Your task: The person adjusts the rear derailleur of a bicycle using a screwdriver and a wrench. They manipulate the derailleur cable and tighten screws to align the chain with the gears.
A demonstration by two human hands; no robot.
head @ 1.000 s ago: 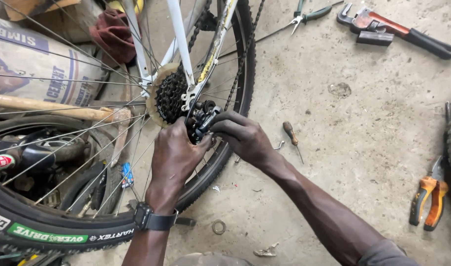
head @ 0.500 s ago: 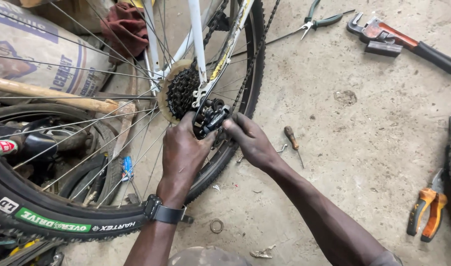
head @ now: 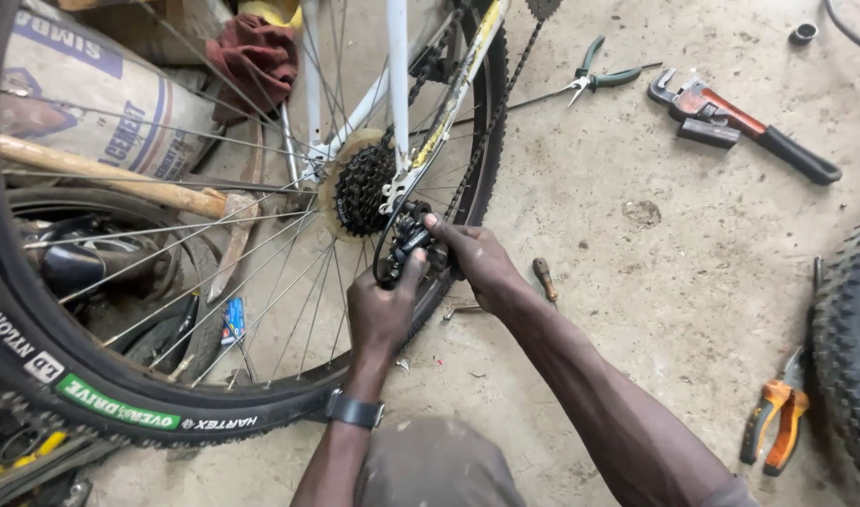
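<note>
An upturned bicycle's rear wheel (head: 120, 404) fills the left of the head view, with a black gear cassette (head: 360, 188) at its hub and a white frame (head: 397, 84). Just below the cassette hangs a black rear derailleur (head: 406, 246). My left hand (head: 381, 310), a black watch on its wrist, grips the derailleur's lower part from beneath. My right hand (head: 477, 258) holds the derailleur from the right, fingertips on its upper body. The chain (head: 491, 122) runs up and to the right from there.
On the concrete floor lie a small screwdriver (head: 545, 279), green-handled pliers (head: 594, 77), a red pipe wrench (head: 740, 124) and orange pliers (head: 773, 422). A knobby tyre (head: 848, 347) is at the right edge. A cement sack (head: 92, 103), wooden handle (head: 111, 178) and red rag (head: 256, 56) sit behind the wheel.
The view has shifted, so the wheel and both hands sit a little further right and lower. Both hands stay on the derailleur, and my right hand's fingers have moved up onto its upper part.
</note>
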